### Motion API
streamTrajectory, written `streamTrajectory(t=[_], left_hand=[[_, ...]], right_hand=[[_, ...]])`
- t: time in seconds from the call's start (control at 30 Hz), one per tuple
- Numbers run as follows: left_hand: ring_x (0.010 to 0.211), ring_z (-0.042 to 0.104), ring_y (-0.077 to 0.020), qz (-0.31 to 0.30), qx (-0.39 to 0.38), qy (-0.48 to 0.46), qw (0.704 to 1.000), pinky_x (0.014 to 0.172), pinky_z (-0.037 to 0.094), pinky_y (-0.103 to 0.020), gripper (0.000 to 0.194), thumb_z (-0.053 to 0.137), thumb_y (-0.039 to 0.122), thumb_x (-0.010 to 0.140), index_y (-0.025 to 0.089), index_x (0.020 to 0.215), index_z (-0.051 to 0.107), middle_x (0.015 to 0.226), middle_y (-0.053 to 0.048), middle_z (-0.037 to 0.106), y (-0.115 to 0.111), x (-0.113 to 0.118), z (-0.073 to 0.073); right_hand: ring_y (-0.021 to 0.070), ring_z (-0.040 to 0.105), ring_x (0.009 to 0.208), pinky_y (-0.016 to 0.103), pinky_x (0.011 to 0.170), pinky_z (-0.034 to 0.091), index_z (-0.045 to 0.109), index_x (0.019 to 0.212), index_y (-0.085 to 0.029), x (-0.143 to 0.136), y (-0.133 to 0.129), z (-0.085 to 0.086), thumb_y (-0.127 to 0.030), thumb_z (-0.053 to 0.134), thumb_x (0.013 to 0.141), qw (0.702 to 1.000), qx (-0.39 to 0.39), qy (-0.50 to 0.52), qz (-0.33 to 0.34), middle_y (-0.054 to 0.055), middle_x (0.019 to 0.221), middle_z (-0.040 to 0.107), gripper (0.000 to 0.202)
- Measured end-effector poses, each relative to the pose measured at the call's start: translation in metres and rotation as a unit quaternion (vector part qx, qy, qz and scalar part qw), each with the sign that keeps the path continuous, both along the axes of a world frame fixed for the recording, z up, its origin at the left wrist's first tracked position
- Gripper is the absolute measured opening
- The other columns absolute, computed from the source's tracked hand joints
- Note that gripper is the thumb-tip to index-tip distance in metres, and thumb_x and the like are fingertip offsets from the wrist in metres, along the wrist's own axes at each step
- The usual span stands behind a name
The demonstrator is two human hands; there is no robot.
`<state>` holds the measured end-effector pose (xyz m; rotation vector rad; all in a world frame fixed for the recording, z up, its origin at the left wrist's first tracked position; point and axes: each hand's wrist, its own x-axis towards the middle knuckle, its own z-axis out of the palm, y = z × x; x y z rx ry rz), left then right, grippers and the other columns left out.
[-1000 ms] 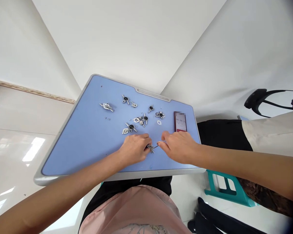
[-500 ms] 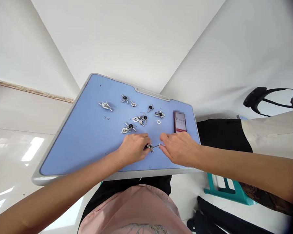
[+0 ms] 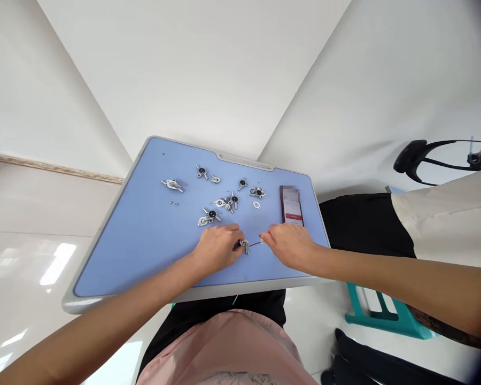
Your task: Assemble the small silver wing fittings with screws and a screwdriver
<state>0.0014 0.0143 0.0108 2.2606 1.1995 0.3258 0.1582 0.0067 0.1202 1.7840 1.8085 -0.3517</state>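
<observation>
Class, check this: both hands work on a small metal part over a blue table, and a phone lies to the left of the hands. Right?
Not quite. In the head view the phone lies to the right, beyond the right hand. The left hand, metal part and blue table are as stated.

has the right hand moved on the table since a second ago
No, not that I can tell. The right hand still sits just in front of the phone, pinching the thin tool; the whole view shifted because the camera tilted.

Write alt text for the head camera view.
Over a blue tray table, the left hand pinches a small metal part while the right hand holds a thin tool against it. More metal parts and a phone lie beyond.
</observation>
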Motion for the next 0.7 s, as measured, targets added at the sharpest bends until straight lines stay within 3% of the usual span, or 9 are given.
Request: streamTrajectory(t=[0.07, 0.23, 0.33, 0.43, 0.53, 0.63, 0.7], left_hand=[[0.073, 0.063, -0.0189, 0.005, 0.000, 0.006, 1.000, 0.054, 0.027, -0.027, 0.019, 0.056, 0.023, 0.082, 0.024, 0.090, 0.074, 0.085, -0.002, 0.070, -0.001, 0.001, 0.001], [0.073, 0.062, -0.0181, 0.013, -0.006, 0.017, 1.000, 0.054, 0.027, -0.027, 0.015, 0.060, 0.030, 0.085, 0.025, 0.087, 0.074, 0.085, -0.001, 0.069, -0.005, 0.003, 0.005], [0.075, 0.063, -0.0187, 0.020, -0.016, 0.030, 0.999, 0.055, 0.028, -0.027, 0.019, 0.063, 0.030, 0.085, 0.026, 0.100, 0.073, 0.087, 0.000, 0.070, -0.008, 0.001, 0.008], [0.075, 0.064, -0.0182, 0.017, -0.012, 0.033, 0.999, 0.056, 0.030, -0.027, 0.026, 0.064, 0.027, 0.086, 0.027, 0.112, 0.070, 0.090, 0.001, 0.071, -0.009, -0.002, 0.011], [0.075, 0.064, -0.0172, 0.006, 0.003, 0.034, 0.999, 0.058, 0.032, -0.027, 0.021, 0.063, 0.026, 0.087, 0.027, 0.107, 0.071, 0.094, 0.000, 0.070, -0.008, -0.006, 0.009], [0.073, 0.063, -0.0161, 0.013, 0.013, 0.033, 0.999, 0.057, 0.032, -0.026, 0.017, 0.063, 0.024, 0.088, 0.027, 0.102, 0.072, 0.092, 0.000, 0.070, -0.009, -0.008, 0.002], [0.073, 0.062, -0.0154, 0.023, 0.027, 0.023, 0.999, 0.055, 0.031, -0.025, 0.015, 0.061, 0.024, 0.089, 0.026, 0.097, 0.073, 0.090, 0.000, 0.069, -0.011, -0.009, -0.003]], right_hand=[[0.0244, 0.068, 0.079, 0.030, 0.066, 0.041, 0.073, 0.087, -0.017, 0.001, 0.000, 0.000, -0.039, 0.036, 0.101, 1.000, 0.011, 0.013, 0.000, 0.012, 0.083, 0.072, 0.045], [0.0267, 0.068, 0.080, 0.031, 0.065, 0.040, 0.073, 0.092, -0.016, 0.013, 0.001, 0.020, -0.038, 0.047, 0.098, 0.993, 0.061, 0.024, 0.102, 0.012, 0.080, 0.072, 0.035], [0.0248, 0.067, 0.077, 0.031, 0.064, 0.041, 0.072, 0.104, -0.020, 0.037, -0.008, 0.022, -0.035, 0.042, 0.099, 0.987, 0.133, 0.082, 0.044, 0.008, 0.080, 0.072, 0.034], [0.0182, 0.065, 0.072, 0.029, 0.065, 0.046, 0.059, 0.132, -0.028, 0.061, -0.031, -0.010, -0.029, 0.039, 0.098, 0.933, 0.202, 0.290, -0.065, 0.000, 0.077, 0.071, 0.039], [0.0162, 0.065, 0.079, 0.029, 0.071, 0.052, 0.063, 0.127, -0.025, 0.069, -0.056, -0.063, -0.028, 0.039, 0.097, 0.846, 0.247, 0.462, -0.099, 0.002, 0.091, 0.071, 0.039], [0.0185, 0.064, 0.088, 0.033, 0.077, 0.053, 0.062, 0.128, -0.024, 0.059, -0.069, -0.107, -0.028, 0.041, 0.097, 0.821, 0.291, 0.484, -0.084, 0.005, 0.096, 0.068, 0.038], [0.0202, 0.063, 0.090, 0.035, 0.078, 0.054, 0.059, 0.131, -0.024, 0.049, -0.070, -0.123, -0.027, 0.045, 0.096, 0.817, 0.326, 0.469, -0.071, 0.007, 0.099, 0.067, 0.038]])
